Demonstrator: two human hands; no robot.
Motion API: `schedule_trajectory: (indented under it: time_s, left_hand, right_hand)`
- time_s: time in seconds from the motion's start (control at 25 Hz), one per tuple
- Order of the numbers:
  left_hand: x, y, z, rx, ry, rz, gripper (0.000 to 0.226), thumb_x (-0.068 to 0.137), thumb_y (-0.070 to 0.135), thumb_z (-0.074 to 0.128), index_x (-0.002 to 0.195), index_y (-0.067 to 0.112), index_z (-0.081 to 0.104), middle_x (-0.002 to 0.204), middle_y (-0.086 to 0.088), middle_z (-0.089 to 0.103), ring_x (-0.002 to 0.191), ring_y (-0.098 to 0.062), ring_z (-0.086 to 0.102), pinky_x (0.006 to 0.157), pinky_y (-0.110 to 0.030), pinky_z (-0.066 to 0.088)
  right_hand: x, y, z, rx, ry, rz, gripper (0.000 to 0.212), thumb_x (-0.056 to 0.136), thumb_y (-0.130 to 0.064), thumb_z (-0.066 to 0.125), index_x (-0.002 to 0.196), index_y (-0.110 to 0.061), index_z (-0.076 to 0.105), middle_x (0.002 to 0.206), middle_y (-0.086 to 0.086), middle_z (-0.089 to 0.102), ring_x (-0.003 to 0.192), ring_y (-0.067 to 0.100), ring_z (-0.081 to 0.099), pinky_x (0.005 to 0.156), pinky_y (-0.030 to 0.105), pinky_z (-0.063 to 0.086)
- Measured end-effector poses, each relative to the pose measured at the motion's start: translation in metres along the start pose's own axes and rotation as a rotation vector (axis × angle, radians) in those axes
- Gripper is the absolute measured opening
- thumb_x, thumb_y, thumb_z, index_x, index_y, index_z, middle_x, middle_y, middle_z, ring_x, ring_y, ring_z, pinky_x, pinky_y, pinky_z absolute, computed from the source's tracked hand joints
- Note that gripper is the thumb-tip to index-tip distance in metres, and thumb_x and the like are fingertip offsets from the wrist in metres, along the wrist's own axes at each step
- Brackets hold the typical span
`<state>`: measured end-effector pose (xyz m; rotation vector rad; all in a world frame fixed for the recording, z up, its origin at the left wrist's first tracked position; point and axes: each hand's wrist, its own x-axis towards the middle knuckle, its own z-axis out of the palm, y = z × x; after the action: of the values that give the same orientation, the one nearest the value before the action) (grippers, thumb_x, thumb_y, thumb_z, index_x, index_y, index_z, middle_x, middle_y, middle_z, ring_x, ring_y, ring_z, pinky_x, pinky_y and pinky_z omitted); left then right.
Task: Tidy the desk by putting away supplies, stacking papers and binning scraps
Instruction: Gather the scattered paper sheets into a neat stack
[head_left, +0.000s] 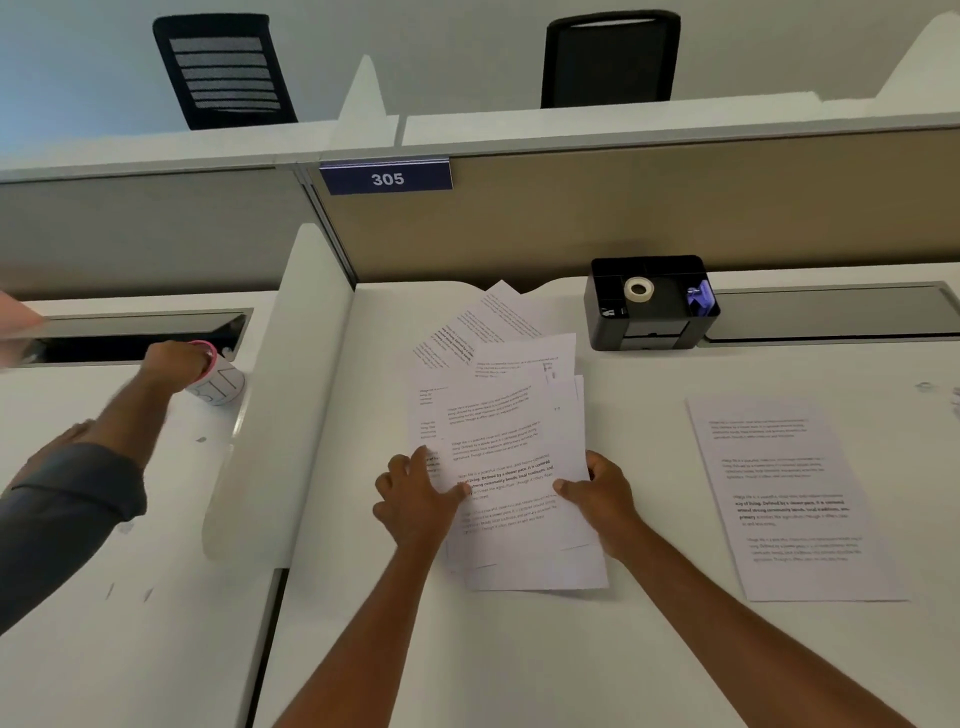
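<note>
Fingers of the right hand (602, 499) are hidden beneath the paper stack (511, 447).

Even soft light; blurred, warped edges

Black chair (223, 73), "305" plate (385, 178)
</note>
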<state>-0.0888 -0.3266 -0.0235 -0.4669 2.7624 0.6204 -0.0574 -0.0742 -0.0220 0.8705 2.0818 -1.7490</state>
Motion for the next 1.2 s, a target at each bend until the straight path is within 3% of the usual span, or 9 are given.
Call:
schedule_trajectory:
  time_s: [0.08, 0.24, 0.44, 0.56, 0.64, 0.84, 0.96, 1.08, 1.2]
  left_hand:
    - [-0.001, 0.002, 0.005, -0.020, -0.020, -0.008, 0.086, 0.085, 0.054, 0.085, 0.157, 0.028, 0.045, 0.161, -0.003, 0.044, 0.147, -0.033, 0.039, 0.109, -0.058, 0.046]
    - [-0.001, 0.012, 0.011, -0.123, -0.066, 0.017, 0.086, 0.092, 0.030, 0.083, 0.164, 0.023, 0.037, 0.160, -0.006, 0.045, 0.147, -0.035, 0.041, 0.107, -0.058, 0.051]
    - [0.008, 0.020, 0.020, -0.344, -0.114, -0.020, 0.088, 0.087, 0.024, 0.089, 0.161, 0.020, 0.042, 0.150, -0.009, 0.056, 0.137, -0.034, 0.058, 0.117, -0.053, 0.052]
    - [0.009, 0.018, 0.021, -0.489, -0.096, -0.094, 0.081, 0.085, 0.030, 0.088, 0.154, 0.022, 0.049, 0.142, -0.010, 0.060, 0.127, -0.033, 0.066, 0.108, -0.055, 0.059]
    - [0.007, 0.020, 0.016, -0.549, -0.075, -0.125, 0.071, 0.088, 0.036, 0.085, 0.150, 0.022, 0.053, 0.137, -0.010, 0.065, 0.123, -0.032, 0.069, 0.106, -0.052, 0.060]
    - [0.014, 0.027, -0.004, -0.493, -0.124, -0.173, 0.062, 0.097, 0.057, 0.074, 0.142, 0.017, 0.061, 0.134, -0.003, 0.067, 0.118, -0.025, 0.067, 0.096, -0.035, 0.050]
    - [0.027, 0.025, -0.017, -0.698, -0.323, -0.211, 0.070, 0.087, 0.068, 0.081, 0.132, 0.018, 0.063, 0.124, 0.006, 0.074, 0.111, -0.023, 0.075, 0.098, -0.041, 0.059]
    - [0.045, 0.030, -0.034, -0.805, -0.495, -0.108, 0.048, 0.090, 0.042, 0.089, 0.129, 0.018, 0.075, 0.120, -0.002, 0.083, 0.104, -0.025, 0.082, 0.099, -0.050, 0.065]
    - [0.073, 0.047, -0.060, -0.558, -0.365, 0.044, 0.033, 0.094, 0.031, 0.086, 0.124, 0.023, 0.076, 0.119, 0.003, 0.081, 0.101, -0.021, 0.079, 0.088, -0.039, 0.065]
  right_hand:
    - [0.004, -0.008, 0.016, -0.113, 0.043, 0.002, 0.033, 0.082, -0.011, 0.079, 0.110, -0.022, 0.067, 0.106, -0.004, 0.075, 0.093, 0.015, 0.072, 0.072, 0.028, 0.060]
    - [0.022, -0.007, 0.040, -0.253, 0.040, -0.008, 0.057, 0.069, -0.028, 0.077, 0.123, -0.027, 0.060, 0.117, 0.003, 0.065, 0.105, 0.026, 0.066, 0.079, 0.040, 0.065]
    - [0.013, -0.031, 0.047, -0.114, 0.016, -0.054, 0.060, 0.084, -0.001, 0.071, 0.136, -0.024, 0.053, 0.122, 0.000, 0.067, 0.096, 0.011, 0.066, 0.063, 0.018, 0.054]
    - [0.012, -0.033, 0.039, -0.015, -0.007, -0.106, 0.089, 0.081, 0.005, 0.073, 0.153, -0.036, 0.039, 0.128, -0.013, 0.064, 0.111, 0.013, 0.065, 0.071, 0.018, 0.054]
    - [0.010, -0.032, 0.030, 0.054, -0.021, -0.117, 0.097, 0.077, 0.006, 0.079, 0.153, -0.038, 0.039, 0.130, -0.016, 0.065, 0.114, 0.012, 0.065, 0.079, 0.024, 0.059]
    - [0.017, -0.029, 0.015, 0.443, -0.138, 0.029, 0.069, 0.075, 0.012, 0.083, 0.134, -0.018, 0.063, 0.124, 0.004, 0.077, 0.111, 0.028, 0.075, 0.094, 0.049, 0.062]
    - [0.022, -0.030, 0.014, 0.590, -0.223, 0.090, 0.066, 0.075, 0.012, 0.083, 0.134, -0.013, 0.064, 0.127, 0.013, 0.075, 0.114, 0.038, 0.073, 0.099, 0.060, 0.057]
    - [0.031, -0.037, 0.018, 0.608, -0.213, 0.077, 0.062, 0.078, 0.010, 0.082, 0.134, -0.011, 0.065, 0.126, 0.013, 0.076, 0.114, 0.037, 0.073, 0.100, 0.057, 0.057]
    - [0.043, -0.048, 0.026, 0.488, -0.165, 0.056, 0.050, 0.086, 0.000, 0.081, 0.132, -0.017, 0.068, 0.123, 0.003, 0.077, 0.115, 0.025, 0.074, 0.102, 0.046, 0.058]
